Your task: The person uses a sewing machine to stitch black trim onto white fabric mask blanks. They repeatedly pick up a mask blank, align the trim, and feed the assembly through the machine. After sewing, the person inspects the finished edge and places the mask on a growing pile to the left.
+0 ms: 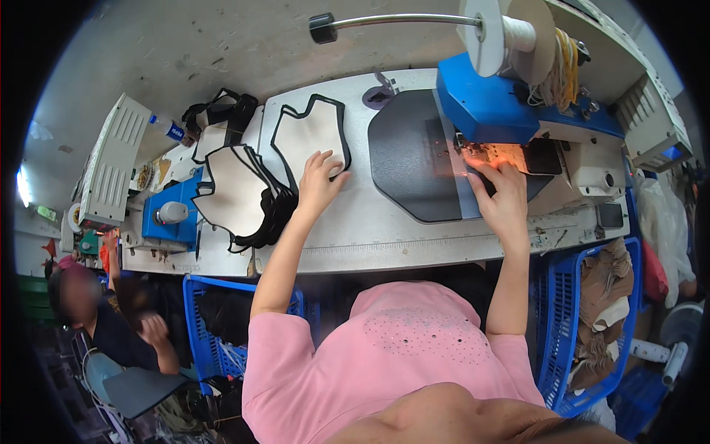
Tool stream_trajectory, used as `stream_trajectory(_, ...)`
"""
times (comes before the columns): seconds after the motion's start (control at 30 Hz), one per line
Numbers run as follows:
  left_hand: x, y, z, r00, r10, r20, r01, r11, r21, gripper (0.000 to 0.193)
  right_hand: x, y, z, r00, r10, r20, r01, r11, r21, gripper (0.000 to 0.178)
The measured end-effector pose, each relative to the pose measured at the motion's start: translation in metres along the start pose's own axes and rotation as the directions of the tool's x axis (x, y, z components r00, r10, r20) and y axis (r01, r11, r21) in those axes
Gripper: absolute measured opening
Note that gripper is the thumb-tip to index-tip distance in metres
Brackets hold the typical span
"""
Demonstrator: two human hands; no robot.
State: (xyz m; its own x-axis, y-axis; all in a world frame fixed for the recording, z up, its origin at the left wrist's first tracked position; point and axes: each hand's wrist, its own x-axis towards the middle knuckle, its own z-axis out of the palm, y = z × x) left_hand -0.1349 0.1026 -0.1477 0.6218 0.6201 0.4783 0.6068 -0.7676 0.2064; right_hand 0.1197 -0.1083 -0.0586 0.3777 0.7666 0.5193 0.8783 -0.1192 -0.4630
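My left hand [319, 180] lies flat on a white fabric piece with black edging [310, 137], fingers spread and released, pressing its lower edge against the desk [384, 237]. That piece sits alone, just to the right of a fanned stack of similar white pieces with black edging [237, 196], which overlap one another towards the desk's left side.

My right hand [503, 200] reaches to the sewing machine [518, 111], fingertips resting on a small dark piece under the lit needle area [488, 154]; the fingers are stretched out rather than clenched, and I cannot tell whether they pinch the piece or only press it down. It lies on the dark grey plate [410, 159] of the machine bed.

A large white thread spool [510, 33] stands above the blue machine head. Blue plastic baskets [573, 311] sit below the desk on both sides of me, the right one holding brown and tan material. Another person sits at lower left.
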Motion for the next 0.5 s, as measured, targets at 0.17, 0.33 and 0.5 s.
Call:
stream_trajectory(0.17,0.030,-0.024,-0.009,0.875,-0.483,0.016,0.374,0.655,-0.657,0.017,0.000,-0.003,-0.003,1.000,0.019,0.015,-0.019,1.000,0.008,0.020)
stream_trajectory(0.33,0.043,0.073,-0.092,0.998,-0.054,-0.034,-0.002,0.501,-0.865,0.013,0.001,-0.002,-0.003,0.998,0.046,0.030,-0.046,0.999,-0.015,0.019)
stream_trajectory(0.5,0.015,0.153,-0.085,0.816,0.535,0.220,-0.028,0.418,-0.908,0.008,0.007,-0.034,0.001,0.975,0.035,0.220,-0.087,0.969,0.233,0.023)
